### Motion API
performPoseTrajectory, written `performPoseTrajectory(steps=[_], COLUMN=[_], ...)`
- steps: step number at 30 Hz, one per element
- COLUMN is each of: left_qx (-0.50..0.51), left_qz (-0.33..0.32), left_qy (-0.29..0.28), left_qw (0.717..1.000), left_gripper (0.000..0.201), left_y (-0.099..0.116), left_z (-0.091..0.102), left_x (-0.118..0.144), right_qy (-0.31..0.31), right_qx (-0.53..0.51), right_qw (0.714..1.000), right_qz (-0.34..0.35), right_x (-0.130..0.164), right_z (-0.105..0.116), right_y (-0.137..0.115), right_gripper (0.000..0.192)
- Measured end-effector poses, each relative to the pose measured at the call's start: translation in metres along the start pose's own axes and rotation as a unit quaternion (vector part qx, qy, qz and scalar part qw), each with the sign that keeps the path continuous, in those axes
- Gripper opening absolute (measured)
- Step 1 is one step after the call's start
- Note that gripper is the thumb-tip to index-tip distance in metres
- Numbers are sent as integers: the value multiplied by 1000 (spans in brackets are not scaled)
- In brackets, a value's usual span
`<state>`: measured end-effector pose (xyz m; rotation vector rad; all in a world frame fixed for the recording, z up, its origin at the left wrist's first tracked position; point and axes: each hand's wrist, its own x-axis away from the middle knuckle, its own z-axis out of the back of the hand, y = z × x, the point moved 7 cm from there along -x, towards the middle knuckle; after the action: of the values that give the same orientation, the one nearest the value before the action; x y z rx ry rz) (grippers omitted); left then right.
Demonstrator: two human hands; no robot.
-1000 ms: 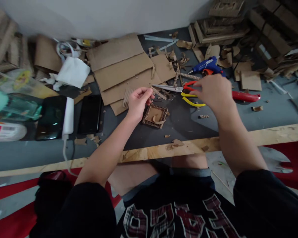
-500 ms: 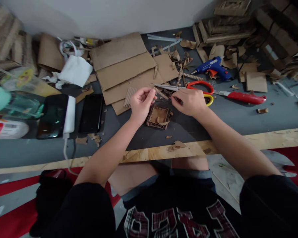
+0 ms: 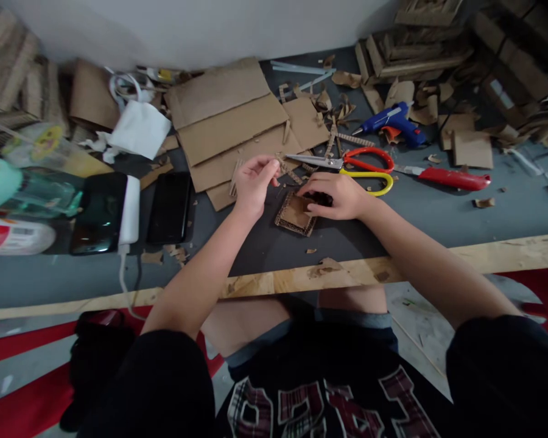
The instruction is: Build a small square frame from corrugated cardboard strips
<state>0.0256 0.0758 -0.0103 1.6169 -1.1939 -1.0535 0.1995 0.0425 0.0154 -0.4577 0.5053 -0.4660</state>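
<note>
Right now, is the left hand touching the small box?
Apart. The head view shows a strip of dark table between the left hand and the small box.

By my left hand [image 3: 252, 187] and right hand [image 3: 342, 196] I count one cardboard tray [image 3: 295, 214]; beyond the right, one pair of scissors [image 3: 340, 162] and one glue gun [image 3: 393, 123]; rightward, one red cutter [image 3: 455, 178]; leftward, two phones [image 3: 169, 207].

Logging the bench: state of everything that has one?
Cardboard tray, flat, open-topped
Left hand, fingers pinched together
Right hand, fingers at tray
Scissors, lying flat, blades look closed
Red knife, blade exposed
Glue gun, on its side
Right phone, screen dark
Left phone, screen dark
White block, cable attached
</note>
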Motion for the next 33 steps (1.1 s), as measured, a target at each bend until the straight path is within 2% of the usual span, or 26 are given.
performPoseTrajectory(steps=[2,4,6,8,10,12,15,17,19,24,27,30,33], left_qx=[0,-9,-24,-48,-87,-138,-201,-226,-247,-296,-352,-392,-401], left_qz=[11,14,6,-16,-53,-108,-213,-279,-318,-332,-394,-465,-497], left_qy=[-4,-9,-26,-59,-107,-162,-206,-194,-177,-132,-124,-108,-93], left_qw=[1000,1000,999,997,989,971,934,913,898,886,840,786,764], left_gripper=[48,50,50,49,45,37,22,17,15,20,13,7,10], left_y=[0,0,-1,1,6,16,36,46,50,45,52,61,64], left_z=[-1,-2,-5,-9,-17,-26,-37,-39,-39,-37,-39,-39,-35], left_x=[-1,1,4,8,14,22,35,42,46,49,56,62,66], right_qy=[2,9,29,75,137,186,187,172,169,182,180,146,106], right_qx=[-24,-29,-23,-30,-87,-185,-321,-364,-378,-407,-442,-488,-535], right_qw=[1000,999,999,997,986,963,924,909,902,884,864,842,818], right_qz=[17,26,26,3,-38,-66,-86,-108,-123,-142,-160,-177,-182], right_x=[1,2,3,4,5,5,2,-1,-2,-3,-3,-4,-5], right_z=[5,9,14,20,24,24,12,6,5,9,5,-3,-8], right_y=[7,12,15,16,16,14,9,9,10,21,27,27,21], right_gripper=[21,18,25,34,39,40,38,36,34,33,36,37,37])
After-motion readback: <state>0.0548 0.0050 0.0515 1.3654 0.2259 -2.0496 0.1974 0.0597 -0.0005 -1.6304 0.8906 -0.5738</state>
